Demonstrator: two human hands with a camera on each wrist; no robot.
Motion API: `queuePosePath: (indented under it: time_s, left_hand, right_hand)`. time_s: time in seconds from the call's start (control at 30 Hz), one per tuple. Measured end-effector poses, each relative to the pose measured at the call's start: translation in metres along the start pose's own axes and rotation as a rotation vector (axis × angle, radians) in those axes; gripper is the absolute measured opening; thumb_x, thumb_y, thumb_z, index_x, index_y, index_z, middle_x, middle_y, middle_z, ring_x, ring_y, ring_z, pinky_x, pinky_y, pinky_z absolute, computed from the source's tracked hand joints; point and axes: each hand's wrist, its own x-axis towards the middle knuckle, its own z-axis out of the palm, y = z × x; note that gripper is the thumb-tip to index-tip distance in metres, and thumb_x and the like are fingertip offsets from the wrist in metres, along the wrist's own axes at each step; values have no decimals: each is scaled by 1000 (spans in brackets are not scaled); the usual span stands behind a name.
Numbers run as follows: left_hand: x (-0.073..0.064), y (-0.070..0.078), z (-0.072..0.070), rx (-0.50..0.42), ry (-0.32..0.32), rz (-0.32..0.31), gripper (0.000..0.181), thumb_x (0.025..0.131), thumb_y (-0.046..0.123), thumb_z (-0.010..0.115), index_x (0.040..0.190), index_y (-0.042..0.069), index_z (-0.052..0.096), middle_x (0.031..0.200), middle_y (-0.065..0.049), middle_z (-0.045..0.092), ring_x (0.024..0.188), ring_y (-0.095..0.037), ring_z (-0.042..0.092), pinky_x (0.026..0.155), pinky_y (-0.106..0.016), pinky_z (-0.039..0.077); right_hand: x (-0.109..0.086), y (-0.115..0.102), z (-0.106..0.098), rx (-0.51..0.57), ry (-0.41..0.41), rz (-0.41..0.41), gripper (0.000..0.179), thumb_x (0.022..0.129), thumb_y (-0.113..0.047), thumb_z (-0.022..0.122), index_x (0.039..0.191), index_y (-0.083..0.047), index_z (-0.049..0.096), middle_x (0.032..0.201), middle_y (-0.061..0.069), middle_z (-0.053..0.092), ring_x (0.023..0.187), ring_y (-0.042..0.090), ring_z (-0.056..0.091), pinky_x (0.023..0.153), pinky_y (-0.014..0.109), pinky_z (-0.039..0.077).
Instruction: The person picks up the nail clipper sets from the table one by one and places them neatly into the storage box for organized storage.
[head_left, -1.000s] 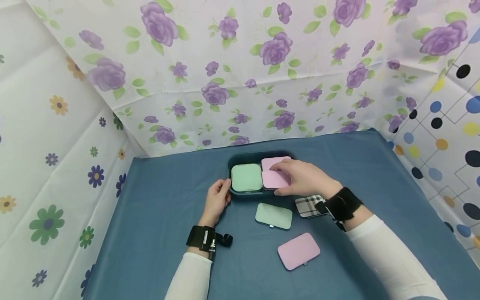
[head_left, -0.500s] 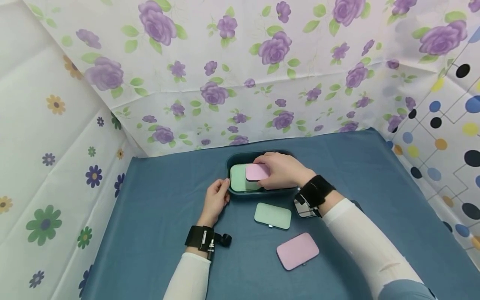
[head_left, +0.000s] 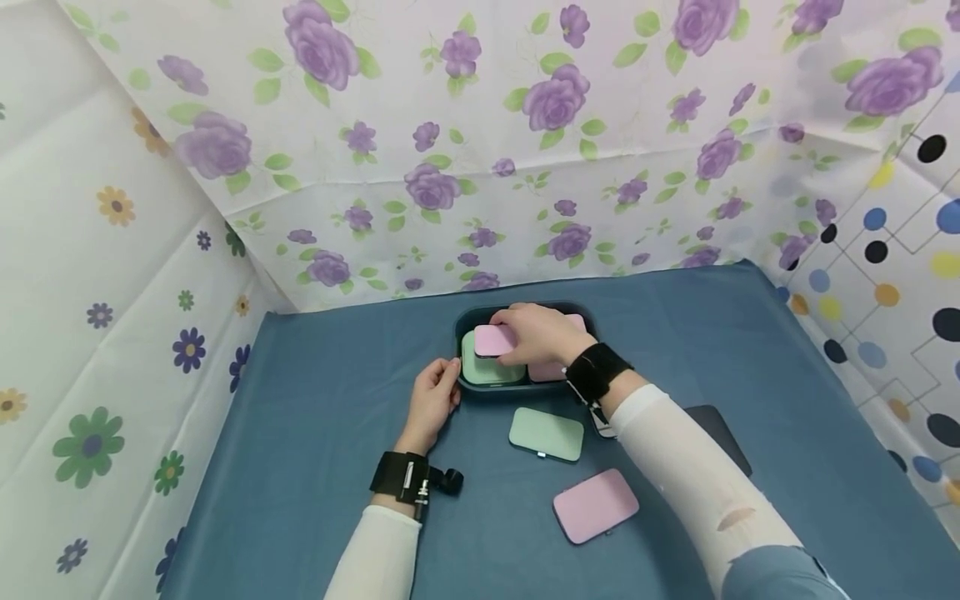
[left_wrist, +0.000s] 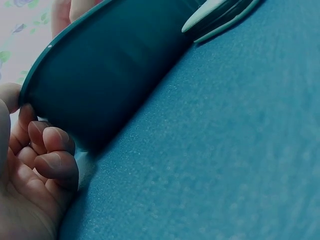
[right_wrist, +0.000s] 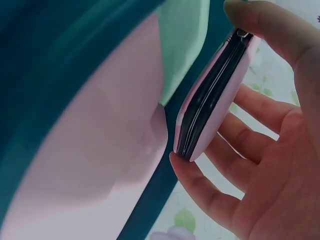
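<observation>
A dark teal plastic tub (head_left: 491, 390) stands on the blue cloth. My left hand (head_left: 433, 398) pinches the rim at its left end, thumb on the edge and other fingers curled outside, as the left wrist view shows. Inside the tub, a light green case (head_left: 480, 372) lies on the left and pink (head_left: 546, 372) fills the right part. My right hand (head_left: 542, 333) grips a small pink case (right_wrist: 212, 100) by its ends, above the green case. Its dark seam and a small metal clasp face the right wrist camera.
In front of the tub lie another light green case (head_left: 546, 433) and a pink case (head_left: 596, 506), both with metal clasps. A plaid case (head_left: 603, 427) is mostly hidden under my right wrist. A dark flat item (head_left: 720, 433) shows beyond my right sleeve.
My right hand has picked up a pink case from the tub's right part and carried it left over the green case. My left hand has stayed at the rim.
</observation>
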Motion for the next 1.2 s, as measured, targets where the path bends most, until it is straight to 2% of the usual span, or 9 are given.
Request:
queuePosePath:
  time_s: [0.13, 0.37, 0.87, 1.2]
  left_hand:
    - [0, -1, -2, 0, 6, -11, 43, 113, 40, 57, 91, 3, 56, 72, -9, 48, 58, -18, 45, 51, -27, 35]
    - [-1, -2, -2, -3, 15, -21, 44, 112, 41, 58, 92, 2, 57, 71, -8, 49, 57, -18, 45, 51, -27, 36]
    - [2, -2, -2, -24, 5, -13, 42, 112, 40, 59, 90, 4, 56, 70, -8, 49, 57, -18, 46, 50, -27, 36]
    - [2, 0, 0, -25, 16, -32, 41, 114, 32, 56, 94, -4, 56, 70, -9, 48, 57, -20, 44, 49, -27, 34]
  right_hand:
    - [11, -5, 3, 7, 2, 16, 65, 91, -40, 86, 148, -17, 64, 135, 8, 66, 111, 24, 63, 96, 44, 53]
    - [26, -11, 9, -3, 8, 52, 69, 93, -43, 84, 152, -17, 60, 147, 11, 61, 130, 29, 60, 105, 48, 50]
    - [38, -17, 19, -61, -11, 122, 71, 94, -40, 84, 154, -15, 57, 150, 14, 58, 135, 33, 57, 108, 50, 49]
    - [36, -18, 24, -102, -5, 138, 71, 95, -40, 83, 156, -15, 57, 154, 16, 55, 140, 36, 53, 111, 50, 48]
